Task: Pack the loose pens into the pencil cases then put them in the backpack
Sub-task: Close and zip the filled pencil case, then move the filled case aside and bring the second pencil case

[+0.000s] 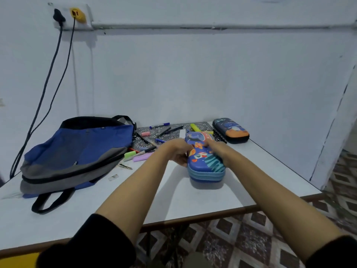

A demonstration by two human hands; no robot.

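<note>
Table [173, 194] before you, your left hand [178, 152] and right hand [215, 147] gripping the blue pencil case [206, 165], pens [166, 130] loose beside backpack [81, 149]

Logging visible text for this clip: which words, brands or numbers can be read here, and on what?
No text is legible.
backpack: two small tags, too blurred to read.
blue-capped marker: barrel print too small.
near pencil case and far pencil case: cartoon pictures only, no lettering made out.
</note>
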